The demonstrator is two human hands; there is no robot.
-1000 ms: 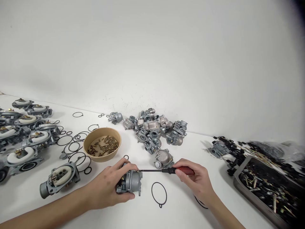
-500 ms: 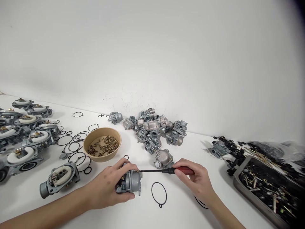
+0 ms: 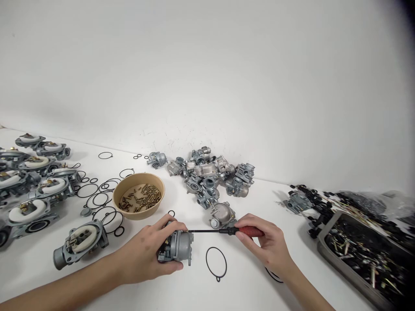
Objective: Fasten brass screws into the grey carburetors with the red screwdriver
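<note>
My left hand (image 3: 152,255) is closed around a grey metal carburetor (image 3: 183,248), which lies on its side with its rounded bowl facing right. In my right hand (image 3: 264,242) is a screwdriver (image 3: 249,231) with a red and black handle, pinched between thumb and fingers. Its dark shaft runs level to the left, and the tip meets a brass-coloured screw near the upper edge of the bowl. A black rubber gasket ring (image 3: 216,264) with a small loop lies just right of the carburetor. Another carburetor (image 3: 222,215) sits right behind the screwdriver.
A tan bowl (image 3: 139,215) of small brass screws stands left of centre. Several opened carburetors (image 3: 82,242) with white floats fill the left side, beside scattered black rings (image 3: 109,218). Carburetors are heaped (image 3: 207,172) at the wall. On the right, a grey tray (image 3: 327,250) holds mixed small parts.
The screwdriver and the fingers of my right hand have shifted very slightly, with the handle turned a little. The carburetor and my left hand stay in place.
</note>
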